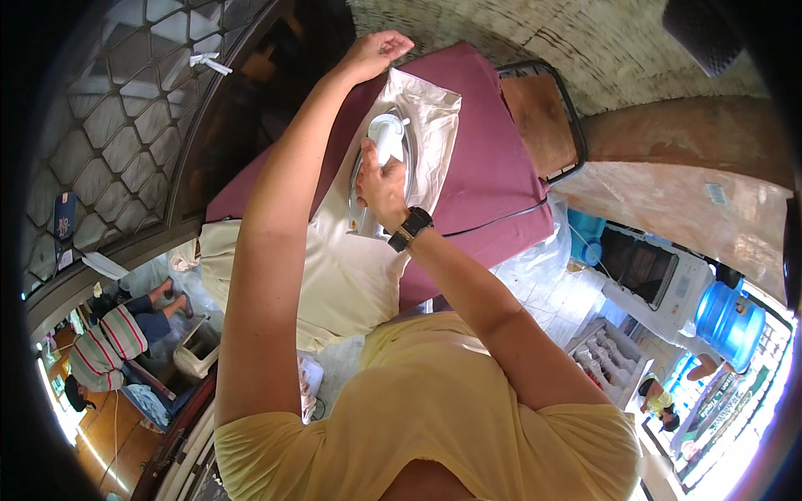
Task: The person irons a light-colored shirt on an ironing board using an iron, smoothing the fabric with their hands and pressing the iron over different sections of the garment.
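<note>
My right hand (383, 185) is wrapped round the handle of a white clothes iron (388, 134), with a dark watch on the wrist. Under the iron lies a cream garment (347, 271), wrinkled at its far end and draped over the near edge of a table. A maroon cloth (493, 159) covers that table. Beyond the garment's far tip, my left hand (376, 55) is raised with its fingers stretched out to the right and nothing visible in them. The iron's soleplate is mostly hidden by its body and my hand.
A dark cord (493, 219) crosses the maroon cloth on the right. A metal-framed chair (543, 117) stands against the far right side. A lattice screen (125, 125) rises on the left. People appear at lower left and lower right, near a blue water jug (728, 321).
</note>
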Tool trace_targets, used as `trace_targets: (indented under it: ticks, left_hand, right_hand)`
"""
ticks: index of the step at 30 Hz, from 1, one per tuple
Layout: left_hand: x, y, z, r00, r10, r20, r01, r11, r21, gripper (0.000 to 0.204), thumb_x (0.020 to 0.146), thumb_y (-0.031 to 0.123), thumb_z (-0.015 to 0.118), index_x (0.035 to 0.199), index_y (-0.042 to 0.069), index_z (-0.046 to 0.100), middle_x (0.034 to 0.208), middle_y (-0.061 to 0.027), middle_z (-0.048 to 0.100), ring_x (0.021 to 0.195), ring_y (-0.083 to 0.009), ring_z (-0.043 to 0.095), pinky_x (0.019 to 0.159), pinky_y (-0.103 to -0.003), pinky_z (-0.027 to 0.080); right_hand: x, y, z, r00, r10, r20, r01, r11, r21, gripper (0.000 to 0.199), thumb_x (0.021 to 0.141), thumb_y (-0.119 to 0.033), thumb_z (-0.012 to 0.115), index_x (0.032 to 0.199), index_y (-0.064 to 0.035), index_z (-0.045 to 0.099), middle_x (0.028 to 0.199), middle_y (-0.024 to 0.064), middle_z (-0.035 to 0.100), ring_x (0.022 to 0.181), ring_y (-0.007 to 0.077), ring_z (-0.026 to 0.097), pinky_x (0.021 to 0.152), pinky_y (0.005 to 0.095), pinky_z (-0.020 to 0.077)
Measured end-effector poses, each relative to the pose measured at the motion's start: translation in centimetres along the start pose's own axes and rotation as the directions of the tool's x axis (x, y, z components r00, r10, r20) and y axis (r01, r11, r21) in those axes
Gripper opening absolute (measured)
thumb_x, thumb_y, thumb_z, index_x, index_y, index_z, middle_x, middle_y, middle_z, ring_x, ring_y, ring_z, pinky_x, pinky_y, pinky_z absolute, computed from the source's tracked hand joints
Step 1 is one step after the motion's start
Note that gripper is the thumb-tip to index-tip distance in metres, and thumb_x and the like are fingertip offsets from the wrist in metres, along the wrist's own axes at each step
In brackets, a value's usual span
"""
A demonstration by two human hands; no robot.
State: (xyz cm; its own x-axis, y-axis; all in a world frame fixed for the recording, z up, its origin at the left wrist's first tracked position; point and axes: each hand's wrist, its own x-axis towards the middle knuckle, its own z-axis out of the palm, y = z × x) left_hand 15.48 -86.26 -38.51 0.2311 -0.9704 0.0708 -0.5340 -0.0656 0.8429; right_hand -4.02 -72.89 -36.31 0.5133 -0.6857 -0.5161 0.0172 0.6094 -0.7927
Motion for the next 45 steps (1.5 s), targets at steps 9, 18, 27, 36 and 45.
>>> trace_targets:
  ticks: [9, 18, 27, 36, 45]
  left_hand:
    - [2.1, 0.8, 4.3, 0.959, -0.018, 0.284, 0.007, 0.999, 0.039, 0.031, 0.083, 0.019, 0.074, 0.111, 0.007, 0.068, 0.104, -0.0048, 0.071, 0.099, -0.016, 0.063, 0.092, -0.031, 0.049]
    - [3.1, 2.0, 8.2, 0.936, -0.029, 0.35, -0.066, 0.964, 0.257, 0.023, 0.076, 0.025, 0.079, 0.086, 0.009, 0.065, 0.082, -0.0027, 0.068, 0.079, -0.0178, 0.063, 0.074, -0.034, 0.049]
    - [2.7, 2.8, 9.0, 0.928, -0.007, 0.372, -0.17, 0.882, 0.44, 0.031, 0.073, 0.035, 0.08, 0.099, 0.02, 0.071, 0.096, -0.0016, 0.065, 0.103, -0.0194, 0.058, 0.093, -0.034, 0.044]
    - [3.8, 0.8, 8.4, 0.94, -0.006, 0.342, -0.022, 0.997, 0.078, 0.033, 0.074, 0.035, 0.081, 0.096, 0.013, 0.071, 0.1, -0.0003, 0.066, 0.102, -0.0208, 0.061, 0.091, -0.035, 0.048]
    - [0.7, -0.8, 2.2, 0.907, -0.336, 0.254, 0.133, 0.8, 0.586, 0.044, 0.066, 0.025, 0.086, 0.101, 0.017, 0.06, 0.117, -0.0088, 0.053, 0.117, -0.0308, 0.049, 0.099, -0.039, 0.042]
  right_hand:
    - [-0.1, 0.1, -0.3, 0.996, 0.003, -0.093, -0.005, 1.0, -0.016, 0.05, 0.096, -0.044, 0.054, 0.067, -0.0049, 0.048, 0.048, 0.0037, 0.048, 0.037, 0.0135, 0.047, 0.035, 0.0303, 0.0385]
    - [-2.4, 1.8, -2.2, 0.997, 0.03, -0.068, -0.012, 0.968, 0.249, 0.037, 0.097, -0.034, 0.055, 0.074, -0.0076, 0.044, 0.053, 0.0014, 0.046, 0.038, 0.0112, 0.045, 0.035, 0.0285, 0.0365]
    - [-2.6, 0.1, -1.9, 0.978, 0.134, -0.158, -0.089, 0.96, 0.264, 0.035, 0.097, -0.033, 0.055, 0.075, -0.0077, 0.044, 0.051, -0.0003, 0.045, 0.038, 0.0106, 0.043, 0.034, 0.0276, 0.0351]
    - [2.7, -3.7, -3.8, 0.957, 0.002, -0.289, 0.117, 0.911, 0.395, 0.037, 0.098, -0.035, 0.054, 0.073, -0.0095, 0.042, 0.05, -0.0004, 0.042, 0.037, 0.0118, 0.041, 0.034, 0.0286, 0.0323]
    - [2.2, -3.5, -4.7, 0.977, 0.031, -0.209, 0.03, 0.958, 0.284, 0.039, 0.097, -0.036, 0.054, 0.072, -0.009, 0.042, 0.05, 0.0012, 0.044, 0.036, 0.0133, 0.044, 0.033, 0.0297, 0.0346]
